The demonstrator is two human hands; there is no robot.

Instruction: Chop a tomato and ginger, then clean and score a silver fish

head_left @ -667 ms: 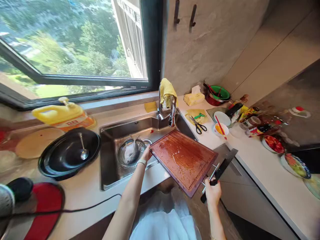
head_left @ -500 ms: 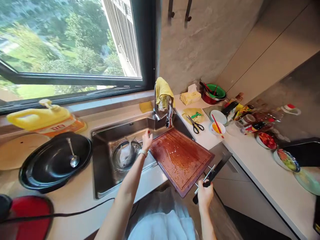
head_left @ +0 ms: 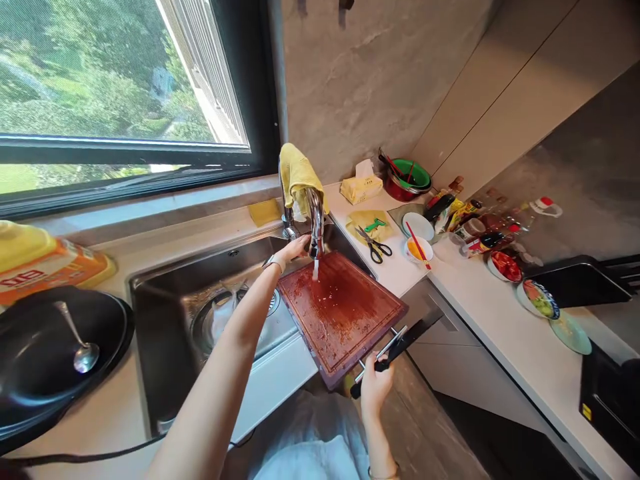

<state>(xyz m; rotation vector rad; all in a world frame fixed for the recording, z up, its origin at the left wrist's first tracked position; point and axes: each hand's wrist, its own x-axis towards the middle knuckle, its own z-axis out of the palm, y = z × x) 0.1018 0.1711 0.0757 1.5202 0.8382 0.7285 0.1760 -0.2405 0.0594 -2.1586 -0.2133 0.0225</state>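
Cutting board (head_left: 345,313), red-brown and wet, lies aslant over the right corner of the sink (head_left: 160,293), its far end under the tap (head_left: 316,217), where a thin stream of water (head_left: 315,269) strikes the wood. The person's right hand (head_left: 375,385) holds the near end out past the bench (head_left: 280,383). Its grip is closed around the board's metal handle and, with it, a dark knife (head_left: 415,329) that points off to the right, the blade apparently kept clear of the wet surface. The tilt seems meant to send the runoff down into the basin rather than over the edge. The left hand (head_left: 294,250) reaches across the sink to the tap, fingers stretched toward the spout. Whether that grip closes on the metal cannot be told. A yellow cloth (head_left: 297,172) is draped over the tap's arch. A glass bowl (head_left: 220,323) sits in the basin. A black pan (head_left: 35,373) with a spoon (head_left: 83,353) in it stands to the left. Scissors (head_left: 376,248) lie beyond the board.
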